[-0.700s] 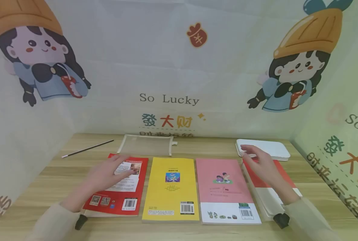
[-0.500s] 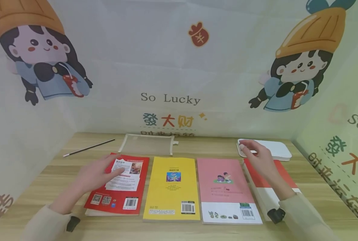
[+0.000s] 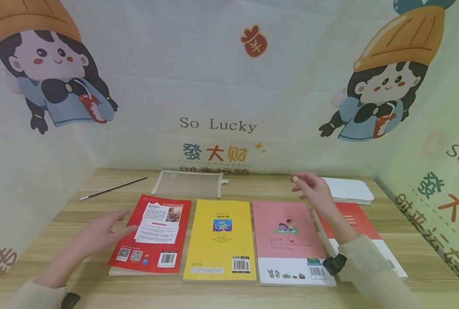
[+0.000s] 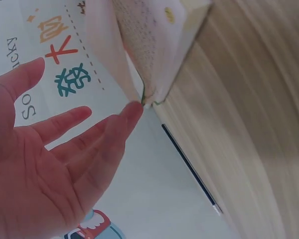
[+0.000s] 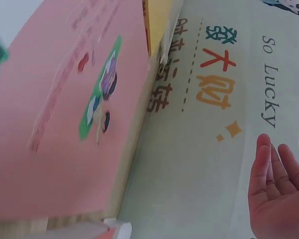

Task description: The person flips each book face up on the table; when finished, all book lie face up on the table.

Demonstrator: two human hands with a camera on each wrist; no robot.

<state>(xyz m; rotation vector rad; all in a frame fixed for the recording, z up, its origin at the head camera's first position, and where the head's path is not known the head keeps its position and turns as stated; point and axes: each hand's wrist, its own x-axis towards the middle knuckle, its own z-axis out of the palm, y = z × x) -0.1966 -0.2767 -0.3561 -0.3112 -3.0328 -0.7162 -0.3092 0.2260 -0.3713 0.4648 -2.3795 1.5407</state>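
Observation:
My left hand [image 3: 98, 231] hovers at the left edge of a red book [image 3: 161, 257], fingers loosely spread and holding nothing. In the left wrist view its fingertips overlap the corner of the book's pages [image 4: 154, 45]. To the right, a yellow book [image 3: 219, 257] and a pink and white book [image 3: 283, 214] lie back side up. My right hand [image 3: 314, 193] is above the pink book's far right corner, fingers loosely bent with nothing in them. Beneath the right wrist, a red and white book [image 3: 358, 214] is partly hidden by the arm.
A white flat case [image 3: 349, 189] lies at the back right, partly behind the right hand. A mesh pouch [image 3: 186, 184] is at the back near the printed cloth [image 3: 144, 86]. At the back left lies a thin black stick [image 3: 115, 188] with a pale end.
My left hand has drawn back to the left, off the red book's cover. My right hand has moved left, from the white case to the far corner of the pink book.

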